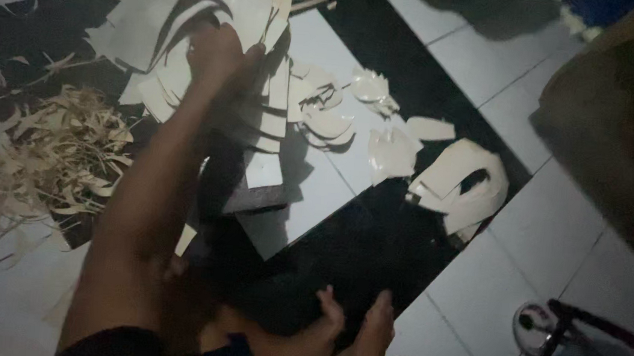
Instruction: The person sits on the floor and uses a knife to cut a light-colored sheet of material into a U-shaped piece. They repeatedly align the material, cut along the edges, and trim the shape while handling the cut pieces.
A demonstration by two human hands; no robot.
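The floor (555,219) is laid in pale tiles with a broad black panel (372,243) running diagonally across it; the light is dim throughout; at the right edge a large dark brownish mass (622,127) fills the frame, its nature not discernible; at the upper left a big pale sheet (149,7) with curved shapes cut out of it lies partly over the dark panel; to the left a loose heap of thin tan offcut strips (47,157) spreads over tile and panel alike; near the centre right a pile of cut cream pieces (460,182) rests at the panel's edge, with smaller curved pieces (329,115) scattered just above and left of it; one forearm extends from the lower left up to a hand (217,57) lying on the pale sheet beside a stack of curved cut pieces (161,94); which hand it is cannot be established with certainty, and whether the fingers grip or merely press cannot be told, as they are curled away from view; two bare feet (349,339) rest on the panel at the bottom; a small metal-rimmed round object (535,327) and a dark frame (591,335) occupy the lower right corner.
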